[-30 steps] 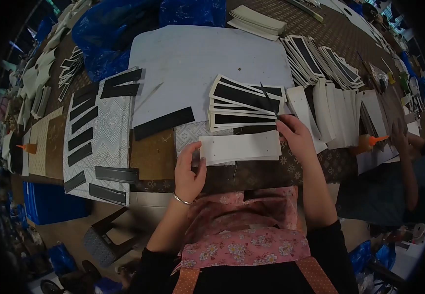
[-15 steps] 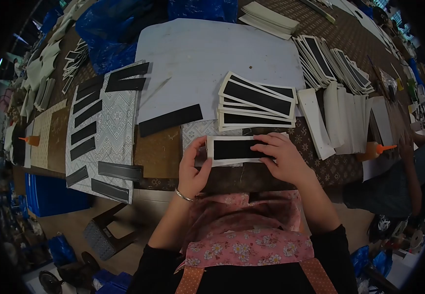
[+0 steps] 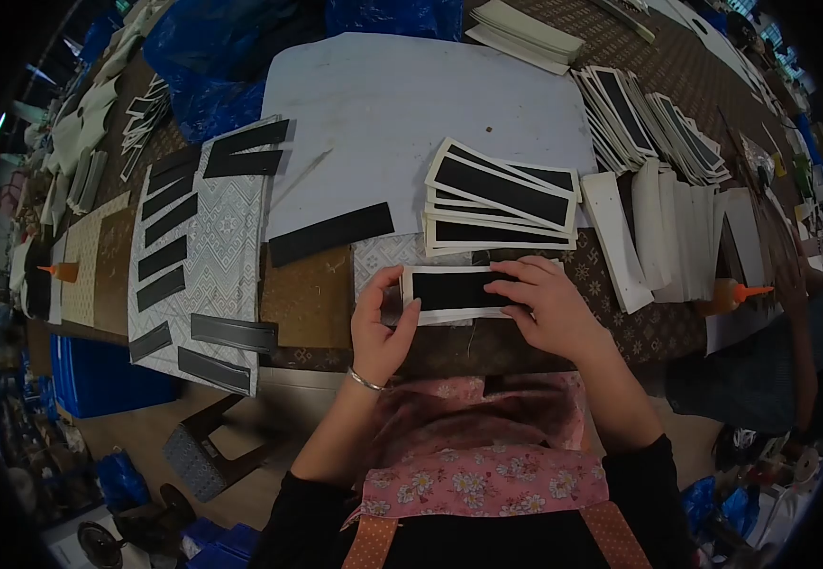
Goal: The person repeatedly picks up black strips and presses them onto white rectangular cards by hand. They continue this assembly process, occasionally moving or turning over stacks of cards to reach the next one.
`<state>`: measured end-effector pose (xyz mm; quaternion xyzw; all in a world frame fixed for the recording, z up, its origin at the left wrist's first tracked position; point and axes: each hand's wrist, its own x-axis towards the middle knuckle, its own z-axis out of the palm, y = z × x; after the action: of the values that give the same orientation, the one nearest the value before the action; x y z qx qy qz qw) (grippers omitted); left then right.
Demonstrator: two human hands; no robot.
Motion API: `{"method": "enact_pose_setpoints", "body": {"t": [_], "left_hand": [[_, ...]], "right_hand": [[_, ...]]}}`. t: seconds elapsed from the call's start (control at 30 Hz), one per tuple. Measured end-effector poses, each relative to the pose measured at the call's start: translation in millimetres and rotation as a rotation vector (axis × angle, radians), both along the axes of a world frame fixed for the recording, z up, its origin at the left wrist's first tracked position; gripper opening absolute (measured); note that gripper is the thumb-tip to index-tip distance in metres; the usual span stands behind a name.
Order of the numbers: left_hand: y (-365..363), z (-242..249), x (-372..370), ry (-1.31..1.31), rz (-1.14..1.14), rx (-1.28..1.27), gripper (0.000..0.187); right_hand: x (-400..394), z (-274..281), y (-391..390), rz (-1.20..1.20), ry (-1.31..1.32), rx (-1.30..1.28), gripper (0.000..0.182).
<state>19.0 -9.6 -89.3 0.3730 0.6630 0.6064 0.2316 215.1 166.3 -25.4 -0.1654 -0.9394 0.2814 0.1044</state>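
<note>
A cream-white rectangular strip with a black panel (image 3: 454,288) lies level at the near edge of the table, between my hands. My left hand (image 3: 380,332) grips its left end, the thumb along the near corner. On the right end, the fingers of my right hand (image 3: 552,308) are bent over the black panel, with the thumb tucked at the near edge. Just beyond sits a fanned pile of similar white-bordered black strips (image 3: 502,190). A loose black strip (image 3: 332,233) rests to the left of that pile.
Several black strips lie on a grey patterned sheet (image 3: 227,218) at left. Stacks of white strips (image 3: 663,223) stand at right, beside an orange-tipped glue bottle (image 3: 720,297). A white board (image 3: 383,104) and blue plastic bags (image 3: 208,57) are farther back. Another person's arm (image 3: 798,332) is at far right.
My hands stay almost in place on the strip, and the left thumb has shifted slightly at its corner. At far right, the other person's arm has moved. The view has shifted very slightly.
</note>
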Motion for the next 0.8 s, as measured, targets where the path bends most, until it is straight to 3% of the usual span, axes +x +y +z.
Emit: {"method": "enact_pose_setpoints", "body": {"t": [0.3, 0.5, 0.57, 0.6, 0.67, 0.7, 0.77, 0.8], "left_hand": [[2.4, -2.5, 1.8, -0.002, 0.030, -0.018, 0.046], [2.6, -5.5, -0.7, 0.085, 0.032, -0.039, 0.044], [2.4, -6.2, 0.2, 0.076, 0.037, -0.037, 0.043], [2.4, -7.0, 0.7, 0.070, 0.031, -0.037, 0.043], [2.1, -8.7, 0.8, 0.078, 0.041, -0.031, 0.042], [1.9, -8.9, 0.8, 0.073, 0.027, -0.032, 0.042], [1.4, -7.9, 1.2, 0.049, 0.050, -0.069, 0.042], [1.6, -7.3, 1.3, 0.049, 0.045, -0.062, 0.041]], "right_hand": [[-1.0, -0.5, -2.7, -0.011, 0.000, 0.040, 0.036], [7.8, 0.4, 1.9, 0.031, 0.042, 0.063, 0.048], [18.1, -3.2, 1.0, -0.259, 0.202, 0.056, 0.054], [25.2, -10.9, 0.6, -0.264, 0.196, 0.057, 0.054], [39.5, -36.7, -1.8, -0.573, 0.317, -0.138, 0.053], [43.0, -46.8, -4.3, -0.587, 0.312, -0.135, 0.053], [45.3, -58.6, -10.2, -0.659, 0.407, -0.488, 0.050], [44.0, -56.3, -12.3, -0.675, 0.396, -0.463, 0.049]]}}
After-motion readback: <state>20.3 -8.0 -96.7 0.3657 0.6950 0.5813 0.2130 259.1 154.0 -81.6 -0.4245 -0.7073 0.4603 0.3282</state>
